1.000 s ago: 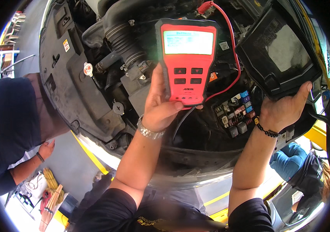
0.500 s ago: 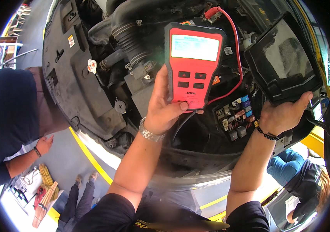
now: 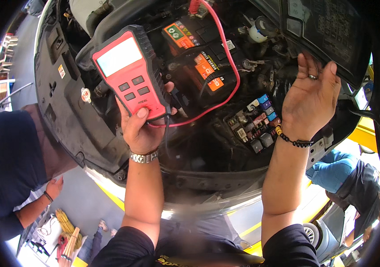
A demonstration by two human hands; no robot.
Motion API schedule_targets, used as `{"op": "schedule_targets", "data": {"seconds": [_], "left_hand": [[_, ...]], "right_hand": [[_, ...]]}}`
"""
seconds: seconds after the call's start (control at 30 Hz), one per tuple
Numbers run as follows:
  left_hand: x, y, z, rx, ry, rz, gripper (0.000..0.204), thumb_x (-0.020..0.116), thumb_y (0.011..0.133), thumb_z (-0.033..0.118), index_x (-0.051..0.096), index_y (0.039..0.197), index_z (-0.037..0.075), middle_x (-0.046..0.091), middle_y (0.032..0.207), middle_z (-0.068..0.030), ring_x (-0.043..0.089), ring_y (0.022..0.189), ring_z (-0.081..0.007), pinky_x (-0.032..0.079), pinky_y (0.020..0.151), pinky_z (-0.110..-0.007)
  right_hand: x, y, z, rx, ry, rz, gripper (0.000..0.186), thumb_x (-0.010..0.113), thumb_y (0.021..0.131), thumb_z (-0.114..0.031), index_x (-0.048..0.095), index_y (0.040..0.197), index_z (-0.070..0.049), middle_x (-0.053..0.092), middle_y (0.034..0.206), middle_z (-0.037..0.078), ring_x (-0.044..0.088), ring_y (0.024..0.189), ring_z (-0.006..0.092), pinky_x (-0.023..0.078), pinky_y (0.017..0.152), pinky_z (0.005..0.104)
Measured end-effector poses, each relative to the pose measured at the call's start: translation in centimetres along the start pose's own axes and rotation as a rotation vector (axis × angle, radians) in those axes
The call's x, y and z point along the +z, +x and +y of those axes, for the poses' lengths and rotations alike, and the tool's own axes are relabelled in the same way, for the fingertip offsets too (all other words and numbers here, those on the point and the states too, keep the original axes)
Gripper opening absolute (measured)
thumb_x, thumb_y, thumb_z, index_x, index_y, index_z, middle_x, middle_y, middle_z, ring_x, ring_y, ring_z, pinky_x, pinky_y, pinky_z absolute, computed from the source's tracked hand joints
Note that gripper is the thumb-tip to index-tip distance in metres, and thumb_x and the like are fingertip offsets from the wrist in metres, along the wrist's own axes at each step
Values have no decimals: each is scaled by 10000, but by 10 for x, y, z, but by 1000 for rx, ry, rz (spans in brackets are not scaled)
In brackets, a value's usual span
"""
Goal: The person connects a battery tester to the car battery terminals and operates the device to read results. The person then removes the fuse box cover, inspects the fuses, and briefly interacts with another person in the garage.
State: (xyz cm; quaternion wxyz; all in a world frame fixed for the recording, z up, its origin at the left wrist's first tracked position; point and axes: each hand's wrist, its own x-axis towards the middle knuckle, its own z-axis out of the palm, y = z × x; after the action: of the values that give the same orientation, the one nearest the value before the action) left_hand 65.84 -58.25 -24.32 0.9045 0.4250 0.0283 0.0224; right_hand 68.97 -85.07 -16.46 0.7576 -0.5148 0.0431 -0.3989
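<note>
My left hand (image 3: 143,131) is wrapped round a red and black handheld battery tester (image 3: 132,73) with a lit screen and several dark buttons. My thumb lies on its lower front. A red cable (image 3: 229,58) loops from the tester to a red clamp (image 3: 194,6) at the top. Below this loop sits a car battery (image 3: 208,71) with orange labels. My right hand (image 3: 311,95), palm showing, holds the lower edge of a black fuse box cover (image 3: 321,33), its molded inner side facing me. Beneath and left of that hand is the uncovered fuse box (image 3: 254,124).
A black plastic panel (image 3: 61,98) runs along the engine bay's left side. At far left stands another person (image 3: 12,155), one hand (image 3: 55,188) hanging low. A second person (image 3: 355,182) bends over at lower right, near another car (image 3: 328,229).
My left hand has brought the tester left and tilted it, uncovering the battery. My right hand has raised and turned the cover, so its inner side shows. The view has shifted slightly.
</note>
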Motion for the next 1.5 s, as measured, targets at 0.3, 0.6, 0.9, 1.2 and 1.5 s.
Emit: {"op": "schedule_targets", "data": {"seconds": [0.3,0.6,0.9,1.2,1.5], "left_hand": [[-10,4,-6,28,-44,-101,805,676,797,213,297,1471,-11,525,1348,-273,635,1127,-460,660,665,-424],[-7,2,-6,5,-68,-126,796,683,795,168,290,1473,28,528,1335,-252,629,1129,-473,659,715,-459],[-7,-2,-7,-24,-192,-198,819,653,837,0,224,1527,100,520,1397,-204,610,1189,-413,518,1004,-565],[-13,-2,-18,1,-122,-134,793,621,838,-34,264,1519,163,492,1435,-220,578,1226,-461,525,974,-587],[-18,0,-24,44,-131,-178,825,675,829,-43,273,1519,165,477,1472,-177,537,1304,-389,460,1059,-604]], "right_hand": [[-8,13,4,247,-13,115,286,632,1002,-220,559,1123,28,683,1082,202,692,995,312,559,852,362],[-31,29,2,300,-37,187,264,612,1003,-179,572,1157,32,678,1141,238,690,1019,295,563,826,315],[-40,37,6,231,-236,272,298,583,1023,-185,531,1203,46,666,1188,249,672,1052,277,556,839,297],[-15,28,-1,229,-195,183,404,426,1071,-185,343,1316,126,544,1328,313,562,1265,359,493,1047,386],[0,2,-4,105,-259,299,335,495,1037,-196,460,1261,51,575,1017,166,592,911,247,470,764,330]]}}
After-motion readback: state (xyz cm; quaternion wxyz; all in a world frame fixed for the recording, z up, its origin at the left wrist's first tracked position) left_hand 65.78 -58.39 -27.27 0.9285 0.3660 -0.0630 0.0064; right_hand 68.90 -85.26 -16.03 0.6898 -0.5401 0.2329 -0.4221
